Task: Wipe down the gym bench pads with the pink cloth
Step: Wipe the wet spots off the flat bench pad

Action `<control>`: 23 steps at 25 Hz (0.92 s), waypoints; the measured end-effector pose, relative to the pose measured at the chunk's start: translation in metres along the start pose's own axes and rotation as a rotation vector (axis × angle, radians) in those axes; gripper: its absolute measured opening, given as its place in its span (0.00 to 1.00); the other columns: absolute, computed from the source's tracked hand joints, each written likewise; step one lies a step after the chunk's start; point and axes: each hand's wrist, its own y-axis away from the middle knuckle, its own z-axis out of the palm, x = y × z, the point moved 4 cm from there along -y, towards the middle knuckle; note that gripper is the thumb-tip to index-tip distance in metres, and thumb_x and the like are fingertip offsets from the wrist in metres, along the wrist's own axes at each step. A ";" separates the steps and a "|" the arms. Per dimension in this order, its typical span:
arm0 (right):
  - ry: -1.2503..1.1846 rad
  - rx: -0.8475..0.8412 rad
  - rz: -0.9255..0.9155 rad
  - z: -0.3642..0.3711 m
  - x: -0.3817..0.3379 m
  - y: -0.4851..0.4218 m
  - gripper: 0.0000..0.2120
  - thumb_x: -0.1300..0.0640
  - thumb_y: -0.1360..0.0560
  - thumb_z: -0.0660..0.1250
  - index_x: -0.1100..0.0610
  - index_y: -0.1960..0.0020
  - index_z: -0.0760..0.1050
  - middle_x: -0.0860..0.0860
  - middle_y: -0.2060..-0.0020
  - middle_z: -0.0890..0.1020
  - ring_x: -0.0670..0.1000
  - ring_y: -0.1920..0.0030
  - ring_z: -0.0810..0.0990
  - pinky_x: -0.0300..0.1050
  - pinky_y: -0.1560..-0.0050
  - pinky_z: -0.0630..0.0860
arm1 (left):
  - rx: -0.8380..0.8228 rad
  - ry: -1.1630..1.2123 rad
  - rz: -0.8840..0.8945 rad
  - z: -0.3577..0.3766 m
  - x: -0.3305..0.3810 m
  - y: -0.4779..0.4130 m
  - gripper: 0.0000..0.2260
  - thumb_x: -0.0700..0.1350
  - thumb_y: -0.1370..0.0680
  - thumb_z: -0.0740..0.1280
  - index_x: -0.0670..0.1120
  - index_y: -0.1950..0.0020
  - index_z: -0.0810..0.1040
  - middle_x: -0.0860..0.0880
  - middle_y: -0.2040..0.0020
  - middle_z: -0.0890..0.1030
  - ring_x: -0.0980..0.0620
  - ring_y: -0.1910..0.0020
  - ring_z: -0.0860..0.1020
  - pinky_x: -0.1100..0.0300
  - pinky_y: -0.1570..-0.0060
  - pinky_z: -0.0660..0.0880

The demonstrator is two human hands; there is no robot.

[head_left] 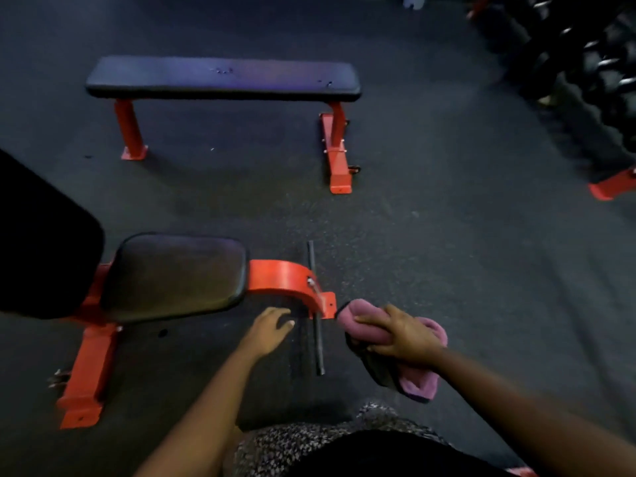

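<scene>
Flat bench (223,77) sits well ahead of both hands, adjustable bench seat pad (175,275) just up-left of the left hand (268,330), whose fingers are spread loosely over the floor (447,235), holding nothing. Right hand (401,335) has its fingers wrapped around the bunched pink cloth (418,383), which hangs off the pads, right of the red frame (285,278). Cloth looks light, soft and floppy, so I'd grip the wad mid-bulk and keep loose ends tucked; pads look firm, smooth vinyl, probably slick.
</scene>
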 end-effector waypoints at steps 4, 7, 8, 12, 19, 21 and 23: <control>-0.186 0.134 0.097 -0.032 0.106 0.038 0.28 0.43 0.29 0.68 0.39 0.31 0.65 0.52 0.43 0.71 0.52 0.42 0.74 0.41 0.42 0.66 | 0.017 0.072 0.037 0.068 0.110 -0.044 0.15 0.39 0.23 0.65 0.37 0.37 0.75 0.40 0.38 0.76 0.45 0.37 0.73 0.65 0.39 0.66; -0.250 0.235 0.193 -0.062 0.189 0.068 0.28 0.43 0.28 0.68 0.39 0.31 0.65 0.52 0.41 0.71 0.52 0.41 0.73 0.43 0.41 0.67 | 0.007 0.243 -0.025 0.103 0.188 -0.064 0.16 0.37 0.21 0.61 0.35 0.33 0.70 0.41 0.39 0.75 0.48 0.41 0.74 0.74 0.55 0.69; -0.259 0.259 0.225 -0.071 0.213 0.075 0.28 0.44 0.28 0.68 0.40 0.31 0.65 0.52 0.40 0.70 0.52 0.41 0.73 0.43 0.41 0.68 | 0.007 0.274 -0.035 0.112 0.208 -0.069 0.17 0.37 0.21 0.61 0.36 0.33 0.70 0.41 0.36 0.74 0.47 0.38 0.73 0.72 0.51 0.68; -0.253 0.309 0.289 -0.099 0.285 0.086 0.27 0.43 0.28 0.68 0.39 0.31 0.65 0.52 0.39 0.70 0.53 0.41 0.73 0.45 0.42 0.69 | -0.013 0.303 -0.051 0.130 0.256 -0.095 0.18 0.38 0.20 0.61 0.37 0.31 0.68 0.41 0.31 0.71 0.46 0.32 0.69 0.66 0.41 0.62; -0.216 0.213 0.218 -0.148 0.369 0.004 0.27 0.41 0.29 0.67 0.37 0.32 0.64 0.50 0.42 0.70 0.51 0.43 0.72 0.45 0.42 0.69 | 0.071 0.356 -0.162 0.125 0.271 -0.185 0.18 0.41 0.20 0.61 0.40 0.30 0.67 0.43 0.31 0.70 0.46 0.30 0.68 0.57 0.33 0.62; -0.194 0.177 0.146 -0.171 0.376 -0.040 0.28 0.39 0.30 0.67 0.36 0.32 0.63 0.50 0.43 0.70 0.51 0.43 0.73 0.45 0.42 0.69 | 0.102 0.372 -0.212 0.112 0.267 -0.209 0.18 0.40 0.20 0.61 0.39 0.31 0.68 0.42 0.32 0.71 0.45 0.32 0.69 0.56 0.33 0.63; -0.167 0.115 0.063 -0.204 0.382 -0.098 0.28 0.37 0.30 0.67 0.35 0.32 0.63 0.49 0.44 0.70 0.51 0.43 0.73 0.46 0.41 0.70 | 0.155 0.413 -0.285 0.087 0.265 -0.235 0.18 0.40 0.21 0.63 0.39 0.32 0.70 0.42 0.32 0.72 0.44 0.33 0.70 0.55 0.33 0.64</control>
